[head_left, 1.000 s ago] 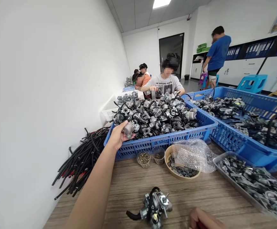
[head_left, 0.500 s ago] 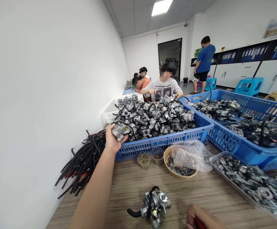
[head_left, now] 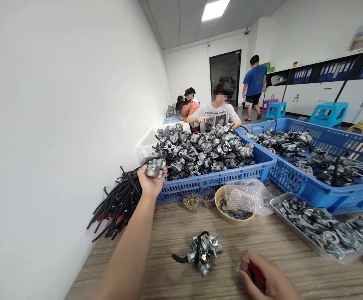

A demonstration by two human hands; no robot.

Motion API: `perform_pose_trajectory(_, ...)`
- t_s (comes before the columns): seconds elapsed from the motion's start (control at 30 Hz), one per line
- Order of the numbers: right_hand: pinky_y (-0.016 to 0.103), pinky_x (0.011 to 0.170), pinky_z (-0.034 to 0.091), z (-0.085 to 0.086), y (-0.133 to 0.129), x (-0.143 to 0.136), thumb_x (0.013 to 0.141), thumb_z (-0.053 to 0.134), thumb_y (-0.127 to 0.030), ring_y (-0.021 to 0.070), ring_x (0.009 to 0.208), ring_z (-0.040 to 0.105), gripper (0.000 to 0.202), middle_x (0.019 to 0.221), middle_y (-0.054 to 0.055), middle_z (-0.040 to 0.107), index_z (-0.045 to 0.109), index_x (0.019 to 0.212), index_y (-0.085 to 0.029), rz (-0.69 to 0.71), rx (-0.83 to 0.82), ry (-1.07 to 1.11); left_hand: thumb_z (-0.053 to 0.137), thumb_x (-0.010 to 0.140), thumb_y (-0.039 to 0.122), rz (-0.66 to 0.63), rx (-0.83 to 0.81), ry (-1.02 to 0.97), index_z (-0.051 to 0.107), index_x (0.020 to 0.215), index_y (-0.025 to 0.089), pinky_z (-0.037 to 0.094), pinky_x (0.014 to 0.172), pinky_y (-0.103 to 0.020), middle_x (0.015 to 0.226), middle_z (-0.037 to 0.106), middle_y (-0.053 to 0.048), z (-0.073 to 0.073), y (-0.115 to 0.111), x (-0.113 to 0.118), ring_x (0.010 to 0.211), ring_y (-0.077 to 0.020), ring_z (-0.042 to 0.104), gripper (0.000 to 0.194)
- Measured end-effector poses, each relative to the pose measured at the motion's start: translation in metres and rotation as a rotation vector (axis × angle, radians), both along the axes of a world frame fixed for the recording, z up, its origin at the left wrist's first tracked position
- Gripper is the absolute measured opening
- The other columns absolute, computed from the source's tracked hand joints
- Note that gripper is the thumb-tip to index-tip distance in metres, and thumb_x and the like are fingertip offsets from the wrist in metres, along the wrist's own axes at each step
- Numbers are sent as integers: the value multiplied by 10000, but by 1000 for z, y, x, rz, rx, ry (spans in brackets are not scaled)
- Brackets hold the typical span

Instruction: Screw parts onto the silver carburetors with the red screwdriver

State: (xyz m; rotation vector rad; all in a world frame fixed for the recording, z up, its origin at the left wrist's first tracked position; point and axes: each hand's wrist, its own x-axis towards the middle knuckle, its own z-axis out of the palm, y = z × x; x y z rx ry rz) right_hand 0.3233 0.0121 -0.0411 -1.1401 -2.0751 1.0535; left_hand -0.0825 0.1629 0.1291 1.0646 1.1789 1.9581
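Observation:
My left hand [head_left: 152, 183] grips a silver carburetor [head_left: 155, 165] at the near left corner of a blue crate [head_left: 213, 181] heaped with similar parts. Another carburetor [head_left: 204, 252], with a short black hose, lies on the wooden table [head_left: 165, 233] in front of me. To its right, my right hand [head_left: 263, 277] rests low over the table, its fingers curled around a red object [head_left: 258, 275], mostly hidden in the palm.
Black hoses [head_left: 117, 206] lie by the left wall. Small cups of screws [head_left: 190, 201], a round tub [head_left: 236, 218] with bubble wrap [head_left: 250, 196] and a tray of metal parts [head_left: 322, 229] line the crates. A second blue crate [head_left: 313, 177] stands right. People are beyond.
The carburetor in my left hand has turned and risen slightly. More of my right hand shows, with the red object still in it. The view has shifted, and a standing person has moved left.

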Motion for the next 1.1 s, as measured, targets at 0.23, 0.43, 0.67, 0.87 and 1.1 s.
perform_pose_trajectory(0.23,290,726,456,7,0,-2,1060,640,-419,178,762,598,252,842,2,688,559,900,-242,-19,30,-23,896,813,511,92,-16,452,638,1482,298,665,1073,-406,1462,728,-118,14,-2,-7,1330,-311,759,747)
perform_pose_trajectory(0.43,310,722,447,20,-6,-4,1057,602,-449,191,760,587,270,826,7,668,538,893,-244,-33,-20,-16,901,871,383,227,-195,1166,718,1411,270,511,1307,-594,1488,616,-159,17,6,11,1433,-434,668,582)
perform_pose_trajectory(0.67,318,725,451,21,-2,-3,1076,589,-513,196,765,576,320,831,6,644,548,904,-247,-53,-16,-4,865,961,455,582,-334,1541,531,1582,144,341,1294,-867,1606,526,-309,25,-15,37,1526,-601,519,770)
perform_pose_trajectory(0.87,320,723,470,14,-4,4,1118,572,-578,193,759,566,390,823,2,612,591,925,-240,-102,10,52,689,1119,361,44,194,1344,595,1427,213,563,1219,-586,1400,650,-188,12,-95,74,1380,-365,646,354)
perform_pose_trajectory(1.1,323,706,473,21,-5,7,1127,618,-618,184,747,553,433,823,2,606,664,943,-229,-121,30,91,932,944,402,-500,52,1153,688,1327,240,573,1253,-581,1441,681,-176,-66,-175,81,1430,-362,659,482)
